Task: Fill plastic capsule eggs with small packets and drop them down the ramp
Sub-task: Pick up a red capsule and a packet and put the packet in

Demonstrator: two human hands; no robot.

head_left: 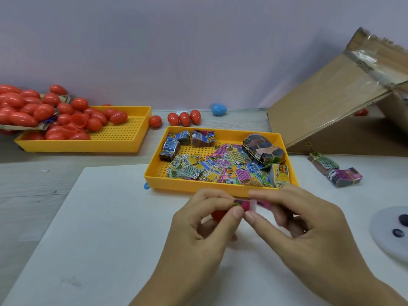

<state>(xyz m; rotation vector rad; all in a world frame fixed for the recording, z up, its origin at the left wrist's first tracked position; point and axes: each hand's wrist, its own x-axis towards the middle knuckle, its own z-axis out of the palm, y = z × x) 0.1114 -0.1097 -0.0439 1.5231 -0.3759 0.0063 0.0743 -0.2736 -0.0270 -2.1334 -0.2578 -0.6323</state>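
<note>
Both hands meet over the white sheet, just in front of the yellow packet tray (154, 173). My left hand (198, 230) and my right hand (304, 224) each pinch one end of a small pink packet (247, 205) between thumb and fingers. A red egg piece (217, 215) shows under my left hand's fingers, mostly hidden. Loose colourful packets (220, 168) fill the tray. Several red capsule eggs (66, 120) are heaped in a second yellow tray (123, 140) at the left. The cardboard ramp (320, 111) slopes up at the right.
Three red eggs (184, 118) and a blue egg (219, 109) lie by the back wall. Bundled packets (335, 171) sit right of the packet tray. A white round disc (390, 233) with dark spots is at the right edge. A white sheet (99, 228) covers the near table.
</note>
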